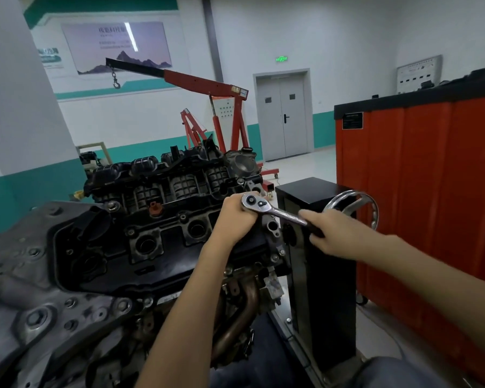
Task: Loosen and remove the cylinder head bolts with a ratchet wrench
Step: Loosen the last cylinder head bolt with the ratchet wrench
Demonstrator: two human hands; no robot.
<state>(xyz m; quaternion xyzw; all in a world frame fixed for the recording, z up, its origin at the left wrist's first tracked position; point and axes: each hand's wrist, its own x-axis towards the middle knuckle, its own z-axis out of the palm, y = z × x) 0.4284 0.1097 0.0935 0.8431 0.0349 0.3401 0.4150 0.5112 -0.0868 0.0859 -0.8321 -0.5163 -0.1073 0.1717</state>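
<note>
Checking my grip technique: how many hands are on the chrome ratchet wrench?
2. The left hand curls beneath the head of the chrome ratchet wrench, above the black engine cover; the right hand grips its dark handle end. No others visible.

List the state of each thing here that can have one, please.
ratchet wrench: held by both hands, over the engine.
left hand: grips under the wrench head.
right hand: grips the wrench handle.
door: closed.
crane hook: hanging free, no load.
</note>
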